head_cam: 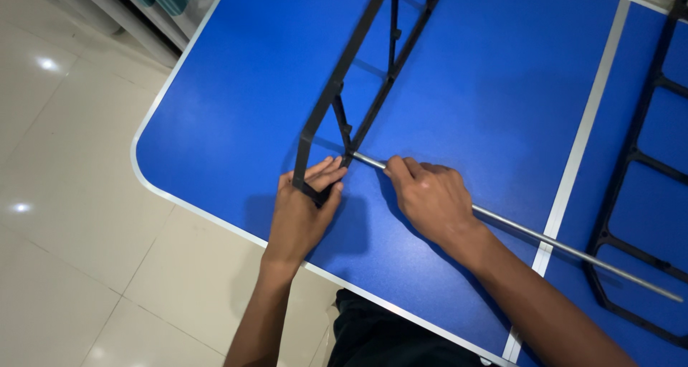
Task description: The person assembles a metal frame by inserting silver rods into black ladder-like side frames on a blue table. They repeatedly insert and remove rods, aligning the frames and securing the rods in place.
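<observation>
Nearest of all, at the table's near edge, a patch of dark clothing point(387, 338) shows below the white rim, and both forearms reach out over it onto the blue table point(502, 73).

The left hand point(301, 213) lies just in from the near edge, toward the rounded left corner. Its fingers are curled around the bottom corner of a black plastic frame point(337, 87), thumb on one side and fingertips on the other, pinning that corner down on the tabletop. The grip is closed, not loose.

Just to its right, the right hand point(430, 198) is wrapped around a thin silver metal rod point(573, 251). The fingers are closed over the rod, with the forefinger and thumb stretched forward along it toward its tip. The rod lies flat on the table, running from the far right near edge slantwise up to the frame's bottom corner, where its end meets the black plastic right beside the left hand's fingertips. It crosses the pale seam strip point(584, 130) that divides the tabletop.

Past the hands, the frame stretches away toward the far edge, its crossbars standing between two long rails.

Along the right edge lies a second black frame point(631, 159), flat, well apart from both hands.

Off the left edge, pale floor tiles point(64, 159) gleam.
</observation>
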